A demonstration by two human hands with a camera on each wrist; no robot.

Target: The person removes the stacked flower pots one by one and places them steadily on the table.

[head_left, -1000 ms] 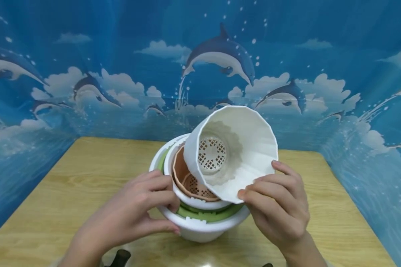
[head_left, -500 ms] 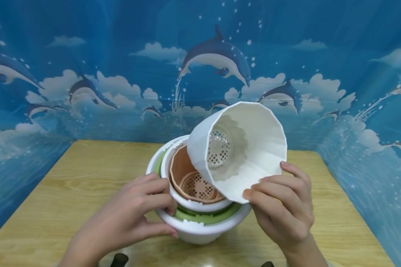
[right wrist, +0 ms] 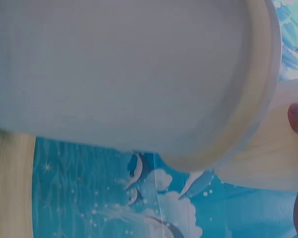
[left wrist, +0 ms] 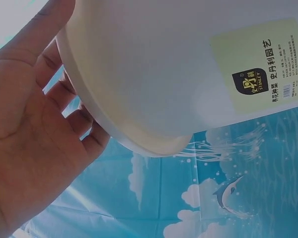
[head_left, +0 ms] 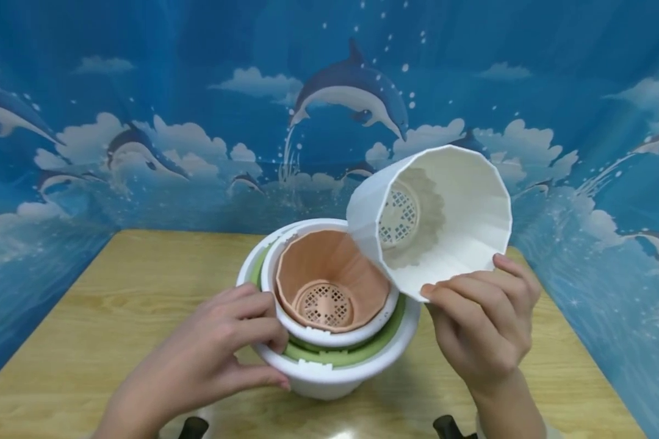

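My right hand (head_left: 486,317) pinches the rim of a white faceted pot (head_left: 461,213), tilted with its mouth toward me and a grid of holes in its base. Beside and below it, a brown pot (head_left: 335,256) sits inside a stack of nested pots with white and green rims. My left hand (head_left: 225,344) grips the left side of the outer white pot (head_left: 329,389), thumb outside, fingers over the rim. In the left wrist view, the left hand (left wrist: 35,134) holds that pot's rim, and a label (left wrist: 263,69) shows on its wall.
The stack stands on a wooden table (head_left: 159,286). Behind and at both sides hangs a blue curtain (head_left: 198,49) printed with dolphins and clouds. Two dark objects (head_left: 194,428) show at the near edge.
My right hand has moved right and upward with the white faceted pot, uncovering more of the brown pot. My left hand still grips the outer pot.
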